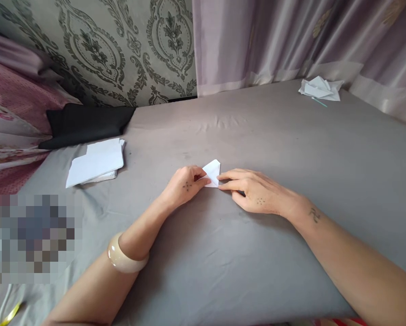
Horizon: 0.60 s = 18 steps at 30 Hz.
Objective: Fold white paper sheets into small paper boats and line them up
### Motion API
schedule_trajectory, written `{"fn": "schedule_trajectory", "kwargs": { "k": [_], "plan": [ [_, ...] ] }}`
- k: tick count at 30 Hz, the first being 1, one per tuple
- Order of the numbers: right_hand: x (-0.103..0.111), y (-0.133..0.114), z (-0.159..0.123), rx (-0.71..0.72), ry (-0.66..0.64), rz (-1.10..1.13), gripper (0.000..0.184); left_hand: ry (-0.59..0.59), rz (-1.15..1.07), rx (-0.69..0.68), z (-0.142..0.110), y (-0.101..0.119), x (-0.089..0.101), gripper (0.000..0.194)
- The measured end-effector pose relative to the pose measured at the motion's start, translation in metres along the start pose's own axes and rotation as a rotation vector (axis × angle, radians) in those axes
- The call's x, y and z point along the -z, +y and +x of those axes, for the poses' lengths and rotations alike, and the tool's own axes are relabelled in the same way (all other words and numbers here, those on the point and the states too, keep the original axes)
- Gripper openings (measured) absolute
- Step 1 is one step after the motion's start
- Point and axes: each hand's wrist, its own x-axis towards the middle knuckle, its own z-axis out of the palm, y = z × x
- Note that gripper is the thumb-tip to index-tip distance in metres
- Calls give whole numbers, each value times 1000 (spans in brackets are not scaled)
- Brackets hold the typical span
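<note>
Small folded white paper (214,174), slanted top — my left hand (186,184) pinching it, right hand's (255,192) fingers touching its edge, slightly spread

A wide surface spread with gray cloth (274,117), lightly wrinkled in places. Near its middle lies a small folded paper (214,172). Toward the left is a stack of white paper (99,160), with black fabric (90,122) just behind it. At the far right, folded white papers (318,87) rest on a crumpled wrapper (335,90), a thin teal stick (319,102) beside them. A yellow strip (11,314) lies at the lower left.
</note>
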Motion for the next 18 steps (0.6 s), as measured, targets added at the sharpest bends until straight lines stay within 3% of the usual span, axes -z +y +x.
{"fn": "schedule_trajectory", "kwargs": {
  "k": [10,18],
  "plan": [
    [5,0,0,32,-40,-38,57,-24,-7,23,2,2,2,21],
    [-4,1,-1,52,-43,-115,55,16,32,23,2,0,0,20]
  ]
}}
